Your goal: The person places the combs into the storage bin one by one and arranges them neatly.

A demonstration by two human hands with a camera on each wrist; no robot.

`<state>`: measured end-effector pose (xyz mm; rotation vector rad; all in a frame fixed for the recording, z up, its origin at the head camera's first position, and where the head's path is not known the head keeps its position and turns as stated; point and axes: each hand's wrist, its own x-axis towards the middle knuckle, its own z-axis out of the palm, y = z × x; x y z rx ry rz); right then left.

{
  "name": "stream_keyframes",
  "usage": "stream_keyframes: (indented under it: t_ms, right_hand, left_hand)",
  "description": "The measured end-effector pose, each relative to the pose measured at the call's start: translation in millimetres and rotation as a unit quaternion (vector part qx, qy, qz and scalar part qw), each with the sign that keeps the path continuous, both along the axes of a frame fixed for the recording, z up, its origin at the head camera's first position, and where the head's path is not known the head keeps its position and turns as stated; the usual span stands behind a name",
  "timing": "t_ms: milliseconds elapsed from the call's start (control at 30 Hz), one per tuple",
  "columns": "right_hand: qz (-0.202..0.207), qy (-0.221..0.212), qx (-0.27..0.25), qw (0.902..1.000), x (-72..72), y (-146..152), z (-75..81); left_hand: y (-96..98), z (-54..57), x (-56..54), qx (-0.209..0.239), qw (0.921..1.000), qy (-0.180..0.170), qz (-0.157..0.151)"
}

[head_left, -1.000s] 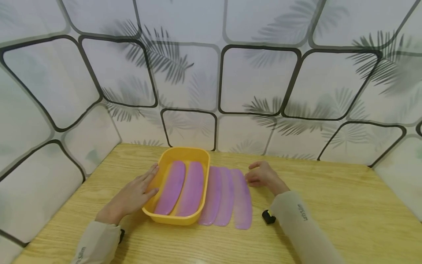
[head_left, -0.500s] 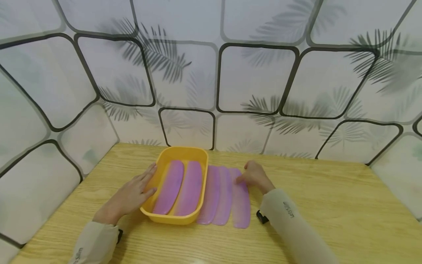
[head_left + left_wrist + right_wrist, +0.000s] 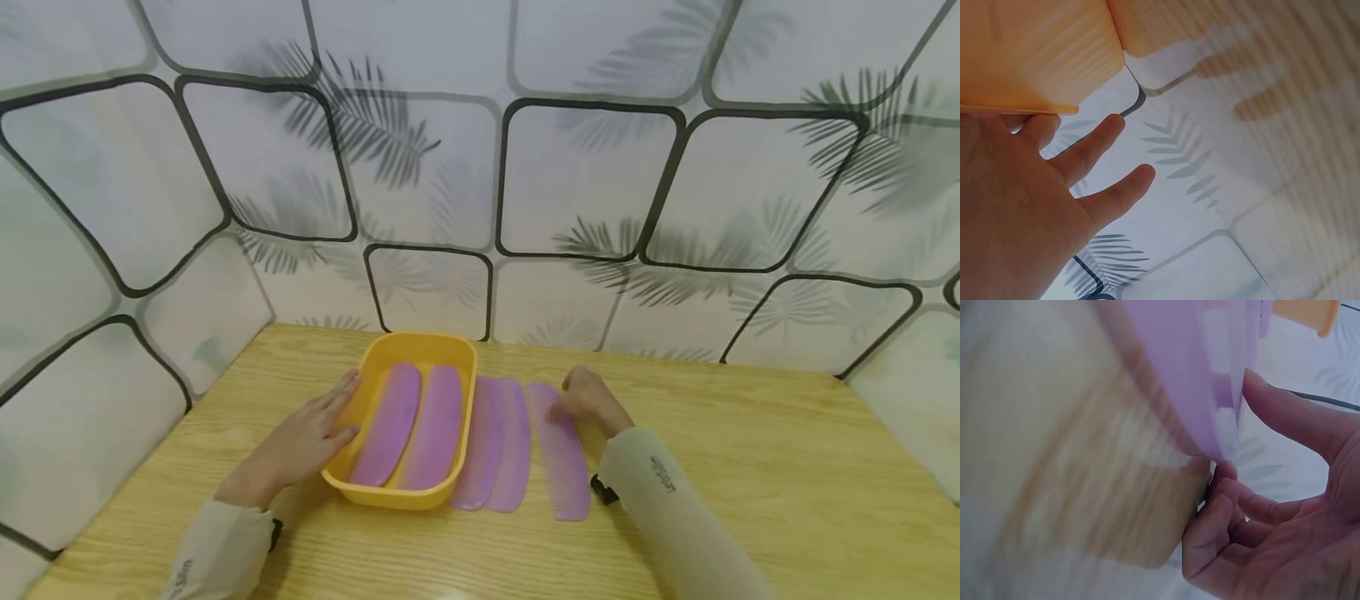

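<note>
In the head view my right hand (image 3: 592,402) pinches the far end of a flat purple comb (image 3: 564,467), paler along its left side. In the right wrist view the thumb lies on one face of the comb (image 3: 1179,369), with curled fingers at its other edge. My left hand (image 3: 296,450) rests against the left side of a yellow plastic basket (image 3: 401,498); the left wrist view shows its fingers spread and fairly straight beside the basket wall (image 3: 1035,56). Two purple combs lie lengthwise inside, the left comb (image 3: 390,425) and the right comb (image 3: 435,429).
Two more combs lie partly overlapping just right of the basket, a nearer-to-basket comb (image 3: 482,450) and an outer comb (image 3: 513,450). All stand on a wood-grain table (image 3: 750,467). A leaf-patterned wall (image 3: 585,183) closes the back and the left side.
My right hand has come left onto the rightmost comb and taken hold of it. That comb's near end has swung right, away from the other two. The left hand stays at the basket.
</note>
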<state>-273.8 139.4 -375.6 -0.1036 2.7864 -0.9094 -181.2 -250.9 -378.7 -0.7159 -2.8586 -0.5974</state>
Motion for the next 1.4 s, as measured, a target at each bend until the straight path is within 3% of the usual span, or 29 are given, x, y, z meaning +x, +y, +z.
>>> stream_keyframes:
  t_ms: [233, 433, 567, 800, 1000, 1400]
  right_hand:
    - [-0.004, -0.017, -0.007, 0.9998, -4.4, -2.3, 0.9]
    - [0.021, -0.032, -0.083, 0.9958, -7.1, 0.6, -0.4]
    - [0.015, -0.078, -0.157, 0.9843, -8.2, 8.7, -3.5]
    - [0.011, -0.157, -0.252, 0.9548, -6.6, 23.5, -7.2]
    - [0.024, -0.159, -0.31, 0.9368, -9.8, 37.0, -8.7]
    - [0.02, -0.149, -0.377, 0.9139, -12.0, 43.4, -5.5]
  left_hand:
    - [-2.2, 1.3, 1.7, 0.003, 1.0, -0.007, 0.002]
    - [-4.4, 0.8, 2.6, 0.005, 1.0, -0.006, 0.001]
    - [-4.1, -0.9, 2.4, 0.008, 0.9999, -0.006, -0.001]
    - [-0.4, 0.4, 1.7, 0.008, 0.9999, -0.011, 0.0]
    - [1.4, 1.3, 1.3, 0.006, 0.9999, -0.014, 0.003]
    - [-0.5, -0.5, 0.3, 0.006, 0.9999, -0.01, 0.002]
